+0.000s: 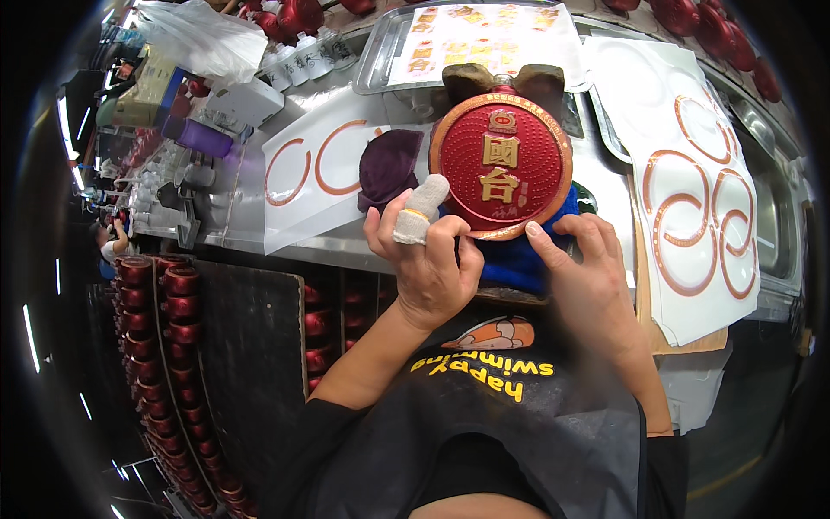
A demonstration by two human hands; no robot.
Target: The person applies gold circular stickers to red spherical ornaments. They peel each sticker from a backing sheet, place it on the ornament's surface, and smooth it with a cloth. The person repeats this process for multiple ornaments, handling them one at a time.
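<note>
A round red flask-shaped bottle [471, 173] with raised gold characters lies face up before me. A copper-coloured ring sticker [564, 173] runs round its rim. My left hand [437, 259] pinches at the ring's lower edge; its index finger wears a grey cloth finger cover [419, 212]. The thumb of my right hand [596, 281] presses on the ring just to the right, its fingers bent and apart from the thumb. Two dark blocks [540, 86] flank the bottle's neck. Beneath the bottle is blue cloth [519, 268]. A dark purple cloth pad [389, 169] lies to its left.
White backing sheets with copper rings lie left [298, 177] and right [670, 208]. A metal tray [373, 73] holding a printed sheet [484, 39] stands at the back. Racks of red bottles [160, 346] stand lower left. A purple container [203, 138] sits at far left; another person [112, 246] is beyond.
</note>
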